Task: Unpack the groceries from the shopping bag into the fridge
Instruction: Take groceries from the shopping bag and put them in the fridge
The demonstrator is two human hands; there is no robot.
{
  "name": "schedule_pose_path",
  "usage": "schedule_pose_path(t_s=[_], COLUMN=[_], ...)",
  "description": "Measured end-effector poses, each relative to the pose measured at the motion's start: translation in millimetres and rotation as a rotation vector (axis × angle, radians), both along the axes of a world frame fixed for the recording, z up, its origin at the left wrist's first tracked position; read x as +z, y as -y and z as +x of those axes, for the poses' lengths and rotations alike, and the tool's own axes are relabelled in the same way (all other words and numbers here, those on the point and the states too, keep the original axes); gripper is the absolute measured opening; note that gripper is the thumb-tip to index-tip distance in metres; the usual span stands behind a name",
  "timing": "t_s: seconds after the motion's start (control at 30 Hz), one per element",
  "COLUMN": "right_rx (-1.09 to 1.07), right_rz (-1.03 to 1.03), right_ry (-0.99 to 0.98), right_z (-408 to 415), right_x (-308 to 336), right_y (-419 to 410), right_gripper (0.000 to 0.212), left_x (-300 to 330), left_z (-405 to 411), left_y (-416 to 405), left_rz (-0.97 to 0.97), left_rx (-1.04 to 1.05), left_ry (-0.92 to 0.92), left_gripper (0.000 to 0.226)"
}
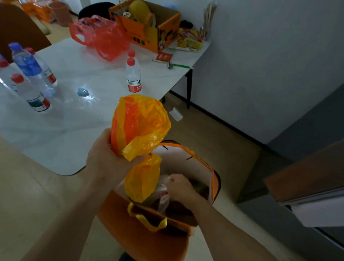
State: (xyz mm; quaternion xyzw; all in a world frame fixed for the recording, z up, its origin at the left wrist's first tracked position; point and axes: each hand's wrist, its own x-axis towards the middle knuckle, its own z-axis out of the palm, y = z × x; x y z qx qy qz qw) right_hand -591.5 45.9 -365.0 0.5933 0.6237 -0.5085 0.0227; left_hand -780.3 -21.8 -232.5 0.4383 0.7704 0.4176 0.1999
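Over the orange shopping bag (151, 243), left hand (108, 158) gripping yellow plastic bag (141, 126), right hand (180, 187) fisted inside.

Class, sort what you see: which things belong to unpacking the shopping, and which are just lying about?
Job: orange shopping bag; yellow plastic bag, in left hand; right hand inside the shopping bag.

Lying about: water bottles; red plastic bag; cardboard box; table.

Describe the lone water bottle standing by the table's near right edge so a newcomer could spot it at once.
Start at the white marble-look table. Near its right edge stands a clear plastic water bottle with a red cap and red label, upright and alone. The other bottles cluster at the left; this one is in front of the red plastic bag.
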Motion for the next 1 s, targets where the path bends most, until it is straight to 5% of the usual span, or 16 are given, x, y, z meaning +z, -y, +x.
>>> schedule_pose_path(t_s=[0.47, 0.77, 1.0], right_rx=[-0.252, -0.633, -0.648], right_rz=[0.048, -0.082, -0.164], right_ry=[-0.673, -0.741, -0.903], right_z=[48.6, 56.9, 41.0], right_x=[73.7, 87.4, 90.5], right_y=[-2.5, 7.7, 10.6], right_gripper=[0.025, 0.034, 0.036], left_x=[21.1, 55.8, 45.6], left_z=[14.4, 4.9, -3.0], left_y=[-4.4, 6.5, 18.9], left_rz=[-0.022, 0.002, 0.011], left_rx=[0.006, 0.047, 0.066], left_ry=[0.013, -0.008, -0.007], left_gripper=[0.073, 0.080, 0.088])
